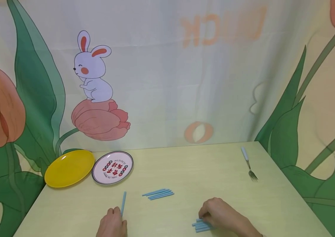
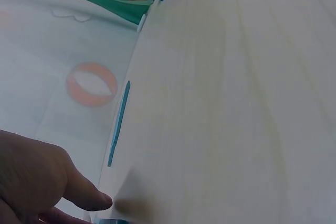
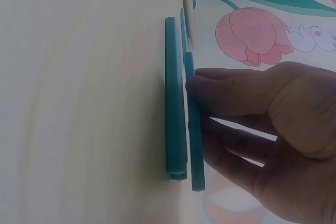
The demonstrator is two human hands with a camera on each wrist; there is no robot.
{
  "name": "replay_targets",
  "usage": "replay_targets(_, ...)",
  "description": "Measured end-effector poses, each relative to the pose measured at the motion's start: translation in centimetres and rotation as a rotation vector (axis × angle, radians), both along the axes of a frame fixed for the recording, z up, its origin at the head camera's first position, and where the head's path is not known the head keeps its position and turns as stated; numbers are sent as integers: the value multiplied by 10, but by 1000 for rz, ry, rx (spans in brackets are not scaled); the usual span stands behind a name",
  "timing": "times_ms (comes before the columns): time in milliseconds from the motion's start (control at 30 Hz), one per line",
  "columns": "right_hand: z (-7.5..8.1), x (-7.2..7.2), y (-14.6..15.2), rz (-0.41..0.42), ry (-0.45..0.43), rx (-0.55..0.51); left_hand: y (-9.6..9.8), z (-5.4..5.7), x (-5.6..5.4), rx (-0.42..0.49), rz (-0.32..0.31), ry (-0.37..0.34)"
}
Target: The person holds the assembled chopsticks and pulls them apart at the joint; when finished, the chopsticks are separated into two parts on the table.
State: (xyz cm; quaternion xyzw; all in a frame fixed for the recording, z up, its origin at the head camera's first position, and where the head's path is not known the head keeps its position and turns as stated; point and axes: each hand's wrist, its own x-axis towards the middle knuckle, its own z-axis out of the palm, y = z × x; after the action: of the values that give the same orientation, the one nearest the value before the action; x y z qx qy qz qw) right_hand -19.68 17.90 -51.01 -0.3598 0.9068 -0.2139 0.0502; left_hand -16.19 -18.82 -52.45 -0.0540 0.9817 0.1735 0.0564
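In the head view my right hand [image 1: 222, 214] bends over a small pile of light blue sticks [image 1: 201, 227] at the front. The right wrist view shows its thumb and fingers pinching one blue stick [image 3: 195, 129] beside the other sticks [image 3: 174, 98]. At the front left, my left hand [image 1: 111, 223] is at the near end of a single blue stick [image 1: 124, 201] that points away from me. In the left wrist view its thumb stretches close over a blue stick end [image 2: 113, 221] at the bottom edge; I cannot tell whether the fingers grip it.
Several more blue sticks [image 1: 158, 194] lie side by side at mid-table. A yellow plate [image 1: 69, 168] and a white plate with red print [image 1: 99, 172] stand at the back left. A fork [image 1: 248, 163] lies at the back right. A printed curtain [image 1: 161, 82] hangs behind the table [image 1: 185, 174].
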Motion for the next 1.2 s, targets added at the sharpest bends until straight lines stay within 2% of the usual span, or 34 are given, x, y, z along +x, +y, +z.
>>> replay_targets(200,-1,-1,0,8,-6,7,-2,1,-3,-8,7,-31)
replay_targets(433,-2,-3,1,18,0,2,-6,1,-4,11,-23,12)
replay_targets(733,-4,-4,1,13,3,1,-6,1,-4,12,-54,1)
replay_targets(1200,-3,-3,1,43,15,21,-7,0,-3,24,-53,37)
